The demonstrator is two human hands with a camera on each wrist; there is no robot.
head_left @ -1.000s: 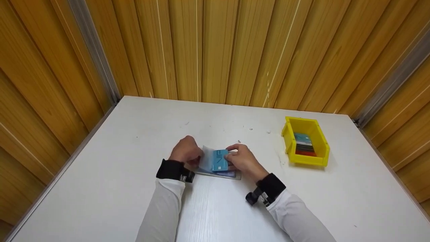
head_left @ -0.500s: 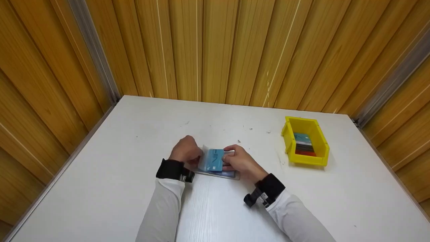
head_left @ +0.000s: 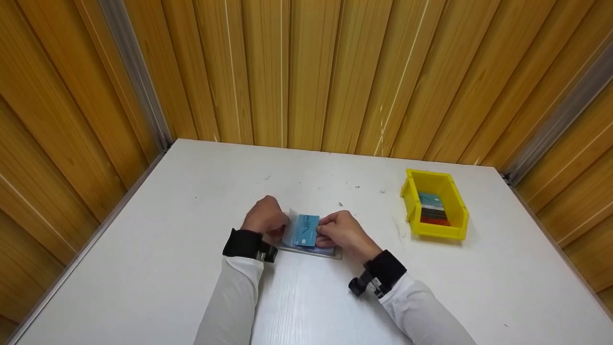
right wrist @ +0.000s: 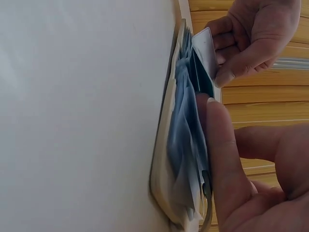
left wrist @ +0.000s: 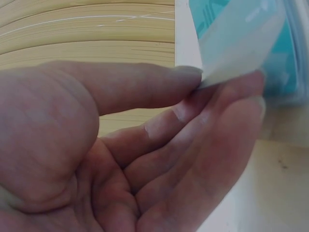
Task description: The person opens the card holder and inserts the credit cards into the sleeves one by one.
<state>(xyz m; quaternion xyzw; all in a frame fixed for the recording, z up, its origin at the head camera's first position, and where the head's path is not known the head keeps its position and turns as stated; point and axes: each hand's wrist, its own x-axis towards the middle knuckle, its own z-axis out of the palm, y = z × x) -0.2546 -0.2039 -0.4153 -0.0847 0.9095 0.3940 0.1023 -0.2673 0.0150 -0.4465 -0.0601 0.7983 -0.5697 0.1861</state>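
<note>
A card holder (head_left: 336,253) with clear plastic sleeves lies spread on the white table, between both hands. My left hand (head_left: 265,215) pinches the edge of a raised clear sleeve (left wrist: 241,46) between thumb and fingers. Against that sleeve sits a blue card (head_left: 306,231) with dark lettering, its left part behind the see-through plastic. At the card's right edge, my right hand (head_left: 344,232) pinches it with thumb and fingertips. In the right wrist view the holder's pale cover (right wrist: 164,140) is seen edge-on, with several bluish sleeves (right wrist: 186,130) fanned above it.
A yellow bin (head_left: 438,233) stands at the right of the table (head_left: 143,268), holding several cards (head_left: 433,211) in blue, white, dark and red. Wood-patterned panels (head_left: 306,72) rise behind the table and on both sides.
The blue card has moved left, deeper behind the clear sleeve, pushed by the right hand. The right fingers now sit further out on its right edge. The left hand keeps its hold.
</note>
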